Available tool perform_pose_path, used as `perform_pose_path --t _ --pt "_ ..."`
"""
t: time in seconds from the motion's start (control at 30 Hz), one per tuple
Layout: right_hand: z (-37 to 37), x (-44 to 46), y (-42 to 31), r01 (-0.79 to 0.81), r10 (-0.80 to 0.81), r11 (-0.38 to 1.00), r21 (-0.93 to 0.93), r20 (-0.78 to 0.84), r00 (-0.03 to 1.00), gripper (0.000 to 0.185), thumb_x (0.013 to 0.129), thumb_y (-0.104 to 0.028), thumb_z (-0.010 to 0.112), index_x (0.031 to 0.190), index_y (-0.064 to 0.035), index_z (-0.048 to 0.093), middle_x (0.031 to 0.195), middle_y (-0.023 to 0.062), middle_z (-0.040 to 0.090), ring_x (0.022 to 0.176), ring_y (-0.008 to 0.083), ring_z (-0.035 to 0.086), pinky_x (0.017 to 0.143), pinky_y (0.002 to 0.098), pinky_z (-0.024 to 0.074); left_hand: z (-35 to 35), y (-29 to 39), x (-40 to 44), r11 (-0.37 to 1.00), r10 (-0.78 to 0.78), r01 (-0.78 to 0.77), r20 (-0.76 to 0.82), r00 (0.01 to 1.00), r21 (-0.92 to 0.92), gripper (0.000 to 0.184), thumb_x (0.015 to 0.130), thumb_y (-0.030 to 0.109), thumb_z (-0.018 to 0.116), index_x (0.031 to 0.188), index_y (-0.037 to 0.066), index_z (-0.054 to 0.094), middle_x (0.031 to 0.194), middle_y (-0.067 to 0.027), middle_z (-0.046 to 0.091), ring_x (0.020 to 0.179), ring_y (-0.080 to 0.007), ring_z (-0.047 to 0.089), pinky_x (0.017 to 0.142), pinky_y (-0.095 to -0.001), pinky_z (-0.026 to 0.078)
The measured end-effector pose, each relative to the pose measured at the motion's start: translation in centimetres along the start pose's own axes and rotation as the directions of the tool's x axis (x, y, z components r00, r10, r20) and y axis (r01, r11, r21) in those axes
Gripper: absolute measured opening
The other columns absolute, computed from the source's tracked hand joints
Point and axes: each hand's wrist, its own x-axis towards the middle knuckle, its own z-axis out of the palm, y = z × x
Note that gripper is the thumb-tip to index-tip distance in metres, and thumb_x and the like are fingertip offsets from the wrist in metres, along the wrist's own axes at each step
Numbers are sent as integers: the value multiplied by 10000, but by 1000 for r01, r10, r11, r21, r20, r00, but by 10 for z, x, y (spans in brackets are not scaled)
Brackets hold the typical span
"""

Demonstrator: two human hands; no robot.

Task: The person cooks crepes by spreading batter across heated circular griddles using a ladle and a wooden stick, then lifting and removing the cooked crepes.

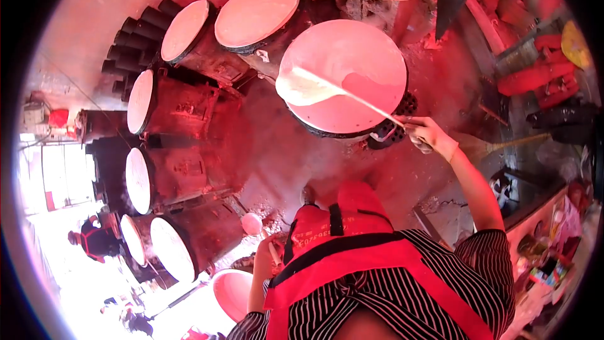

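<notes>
My right hand [429, 135] is closed round the end of a long thin stick [371, 107], which reaches over a large round pan [346, 44] standing on a dark stove. Its far end lies by a pale, creamy patch [305, 88] at the pan's left side. A darker pink area shows on the right part of the pan. My left hand [269, 250] is low beside my red apron, with its fingers round a short pale handle. A small round pink item [251, 223] is just above that hand; whether it joins the handle is unclear.
Several more round-topped stoves curve along the left and top, one with a pale top [258, 12]. A pink basin [233, 293] is at lower left. Dark cylinders [141, 34] are stacked behind. A broom [484, 148] lies right. A person [97, 239] is far left.
</notes>
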Motion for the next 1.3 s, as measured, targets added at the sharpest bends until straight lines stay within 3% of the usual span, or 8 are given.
perform_pose_path --t 0.07,0.17,0.23,0.37,0.6,0.9,1.0,1.3 --pt "29 6 10 83 -53 992 97 -285 957 329 955 -222 504 1280 -180 527 501 -87 340 350 40 241 331 222 163 -18 47 19 862 272 -314 161 949 397 350 867 18 532 1210 -37 487 943 -95 538 844 -134 547 735 -197 452" --pt "74 3 27 109 -80 988 111 -239 968 364 949 -211 498 1312 -184 504 503 -80 308 359 46 246 336 225 178 -79 -9 87 857 -312 352 164 936 -376 331 860 13 538 1185 -37 498 885 -77 550 783 -118 558 664 -209 455" --pt "100 -10 56 108 -86 989 99 -206 975 385 942 -191 497 1326 -173 497 502 -76 291 371 47 254 343 229 189 -101 18 96 996 -1 18 200 980 -85 212 879 21 526 1075 -55 549 815 -61 539 716 -111 551 600 -234 459" --pt "149 -58 139 135 -68 984 119 -449 891 408 924 -175 472 1332 -159 484 508 -70 297 365 46 262 339 217 212 -186 -59 211 454 -556 559 269 786 -694 155 837 24 594 974 -33 552 736 -59 522 634 -139 547 558 -250 468" --pt "358 167 71 611 -454 415 674 -429 781 186 930 -152 489 1111 -191 473 607 -69 387 432 49 381 358 202 290 -219 -24 157 821 -290 261 24 957 -508 278 809 152 651 1050 26 597 945 -97 565 846 -197 584 754 -282 518" --pt "393 404 28 451 -471 738 -502 -862 -189 346 968 -263 447 1311 -235 478 570 -5 451 378 125 405 338 293 298 -306 -204 163 486 -634 562 174 754 -669 361 875 241 621 1213 143 541 1187 -166 521 958 -203 554 871 -301 479" --pt "398 345 72 634 -320 769 -78 -906 276 362 975 -285 441 1336 -258 428 554 -38 398 373 89 358 320 269 279 -319 -242 183 10 121 780 775 620 -626 337 901 214 567 1200 71 503 1195 -255 513 961 -281 590 894 -376 501" --pt "354 175 47 671 -105 652 353 -834 541 381 988 -348 396 1364 -293 375 541 -45 346 374 80 310 332 239 272 -239 -48 144 805 -451 459 117 885 -376 349 819 269 654 1154 198 591 1115 -111 495 992 -256 524 813 -343 477"
